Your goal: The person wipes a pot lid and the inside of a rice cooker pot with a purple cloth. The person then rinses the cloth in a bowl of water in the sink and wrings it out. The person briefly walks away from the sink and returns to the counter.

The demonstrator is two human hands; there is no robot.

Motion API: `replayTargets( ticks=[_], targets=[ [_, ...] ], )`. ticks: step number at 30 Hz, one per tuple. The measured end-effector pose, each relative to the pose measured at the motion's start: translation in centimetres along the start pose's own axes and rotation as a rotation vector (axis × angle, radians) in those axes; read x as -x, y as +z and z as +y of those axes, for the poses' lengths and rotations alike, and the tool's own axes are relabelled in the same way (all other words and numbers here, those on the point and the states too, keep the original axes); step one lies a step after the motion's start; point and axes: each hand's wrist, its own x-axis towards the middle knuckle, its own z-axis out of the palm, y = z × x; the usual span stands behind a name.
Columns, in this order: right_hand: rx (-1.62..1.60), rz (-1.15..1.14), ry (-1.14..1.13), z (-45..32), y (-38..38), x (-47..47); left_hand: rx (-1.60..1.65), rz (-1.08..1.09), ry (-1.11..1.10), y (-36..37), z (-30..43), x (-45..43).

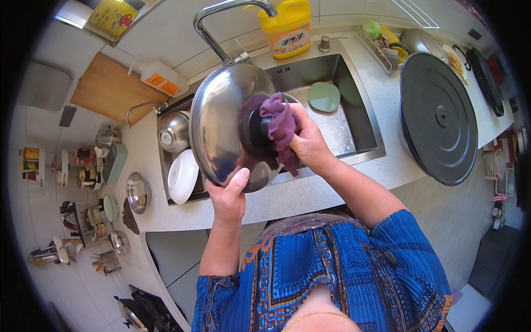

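Observation:
Over the sink [369,137], a domed, shiny metal pot lid [218,120] is held tilted, its black knob [258,126] toward my right side. My left hand [228,195] grips the lid's near rim, thumb on top. A crumpled purple cloth [280,124] is bunched in my right hand [311,141] and pressed against the knob, hiding part of it. Beneath the lid, much of the sink's middle is hidden. A pale green dish [324,96] lies in the wet right basin. On the left, a steel bowl [176,130] and a white dish [183,176] rest tilted.
A chrome faucet [211,37] arches behind the lid, beside a yellow detergent jug [286,31]. To the right, a large black round lid [439,145] tops a vessel on the counter [290,203]. A steel basin [139,193] stands left; a wooden board [114,89] leans on the wall.

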Motion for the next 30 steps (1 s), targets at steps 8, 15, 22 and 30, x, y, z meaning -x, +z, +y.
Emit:
replayTargets(
  ticks=[8, 15, 22, 30],
  targets=[
    [-0.088, -0.036, 0.147, -0.2, -1.0, -0.6, 0.051, 0.011, -0.014, 0.1, 0.4, 0.4],
    [0.096, -0.074, -0.017, -0.9, -0.4, -0.8, 0.093, 0.057, -0.048, 0.8, 0.7, 0.4],
    [0.005, -0.037, 0.054, 0.4, -0.9, -1.4, 0.063, 0.012, -0.051, 0.6, -0.1, 0.4],
    [0.265, -0.031, 0.066, 0.4, -1.6, -0.3, 0.357, 0.164, -0.179, -2.9, -0.6, -0.5]
  ],
)
